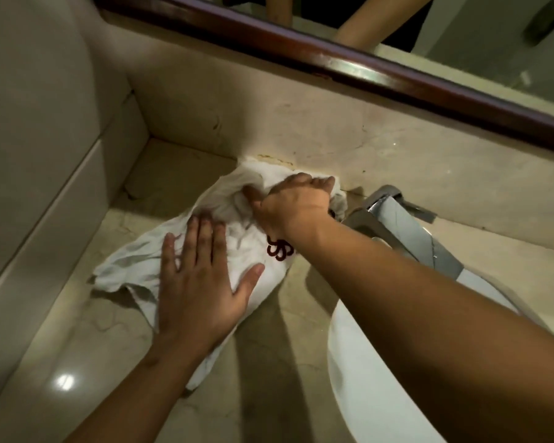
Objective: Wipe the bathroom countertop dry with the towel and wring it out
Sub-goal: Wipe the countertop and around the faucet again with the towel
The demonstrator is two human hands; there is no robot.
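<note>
At the near left: glossy beige stone surface (61, 378), with a spot of reflected light. Near right: white sink basin (349, 378), partly covered by the right forearm.

Mid-scene, left of the basin: left hand (199, 282) laid flat on the towel (131, 266), fingers (205, 238) straight and spread, pressing down, gripping nothing. Towel white and crumpled, lying on the surface from under the left wrist out to the far wall. Dark red embroidery (279, 249) visible beside the right wrist.

Farther: right hand (296, 203) on the far end of the towel, fingers (317, 183) curled round a bunched fold, at the base of the back wall. Just right of it: chrome faucet (394, 215).

Far: beige backsplash (301, 129), then dark wooden mirror frame (301, 55), with forearms reflected in the mirror (493, 43).
</note>
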